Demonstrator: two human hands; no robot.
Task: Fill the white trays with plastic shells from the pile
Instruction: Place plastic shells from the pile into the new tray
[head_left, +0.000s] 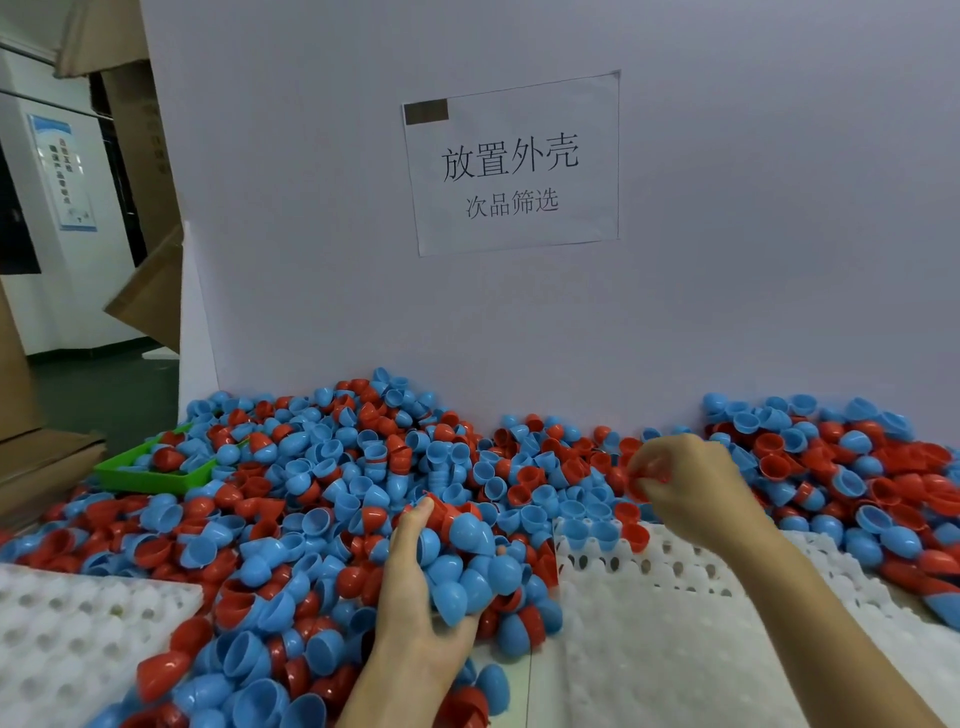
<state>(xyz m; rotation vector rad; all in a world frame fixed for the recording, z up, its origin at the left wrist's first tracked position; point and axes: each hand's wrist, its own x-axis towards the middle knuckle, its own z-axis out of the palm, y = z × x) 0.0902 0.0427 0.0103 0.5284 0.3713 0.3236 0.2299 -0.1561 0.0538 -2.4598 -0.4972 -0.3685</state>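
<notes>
Left hand: nearest the lens, fingers curled round a clutch of blue shells over the pile.
Right hand: pinching a red shell above the far edge of the right tray.
Left tray: white, dimpled, at the counter's near left.
Technique: feed one shell per pocket, open side matching those already seated at the right tray's far edge.
Materials: shells thin, glossy, hemispherical; trays matte, soft-looking, perforated.
Surround: green bin half buried; printed sign on the backboard.

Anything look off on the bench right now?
The green bin at the pile's left edge is half buried under loose shells. The right white tray has only a few shells seated at its far edge. Nothing looks damaged.
</notes>
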